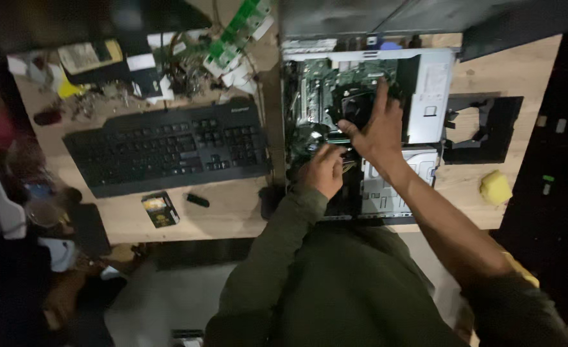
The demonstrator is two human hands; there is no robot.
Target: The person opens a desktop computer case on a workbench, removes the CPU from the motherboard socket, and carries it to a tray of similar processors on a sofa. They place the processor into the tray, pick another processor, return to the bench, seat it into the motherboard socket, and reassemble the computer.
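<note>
Open desktop computer case (425, 77) lying flat on the wooden desk (528, 71) at centre right of the frame, side panel off so the inside faces upward for reach. Inside the case: green motherboard (313, 90) on the left, round black cooler fan (354, 106) in the middle, silver drive cage (433, 96) on the right, a second perforated metal bay (380, 189) lower down.

Right hand (377, 128) spread flat, fingers extended toward the top of the frame, pressing on or beside the fan, apparently to steady it; grasping nothing visible. Left hand (322, 168) just below and left of it, fingers curled at the edge of the motherboard, close against some yellowish cabling; whether anything is pinched cannot be told in the dim light.

Black plastic shroud (483, 128) set aside to the right of the case, yellow sponge-like block (496, 186) below it. Black keyboard (168, 148) pushed to the left, clear of the case. Loose green circuit boards (232, 38) and tangled wires piled in the upper left centre. Small dark packet (160, 209) and a black stick (197, 200) near the lower desk edge
</note>
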